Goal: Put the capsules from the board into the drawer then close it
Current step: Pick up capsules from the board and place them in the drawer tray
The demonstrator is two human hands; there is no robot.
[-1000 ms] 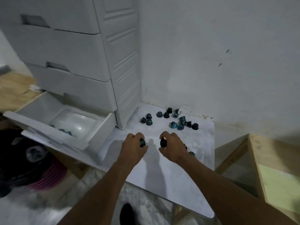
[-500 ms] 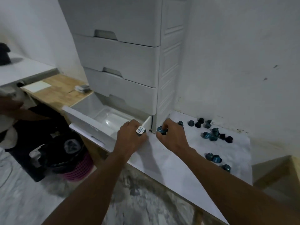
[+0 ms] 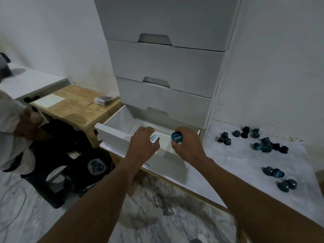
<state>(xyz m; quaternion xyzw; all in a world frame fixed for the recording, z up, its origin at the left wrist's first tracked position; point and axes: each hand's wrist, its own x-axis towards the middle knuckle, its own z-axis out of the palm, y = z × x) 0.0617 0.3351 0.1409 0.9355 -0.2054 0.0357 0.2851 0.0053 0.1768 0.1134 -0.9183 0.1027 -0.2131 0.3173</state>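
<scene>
The bottom drawer (image 3: 112, 135) of a white plastic cabinet stands pulled out, and both my hands hover over its inside. My left hand (image 3: 142, 146) grips a capsule with a white foil lid (image 3: 154, 138). My right hand (image 3: 188, 146) grips a capsule with a blue foil lid (image 3: 177, 137). Several dark blue and black capsules (image 3: 263, 144) lie scattered on the pale marbled board (image 3: 233, 169) to the right of the cabinet. My hands hide most of the drawer's floor.
Three shut drawers (image 3: 164, 67) rise above the open one. A wooden bench (image 3: 82, 106) with a small packet stands left of it. Another person's arm in a pale sleeve (image 3: 14, 130) is at the far left, above a dark stool and bin (image 3: 94, 166).
Both hands have carried their capsules leftward from the board to above the open drawer. My view has swung left and closer to the cabinet.
</scene>
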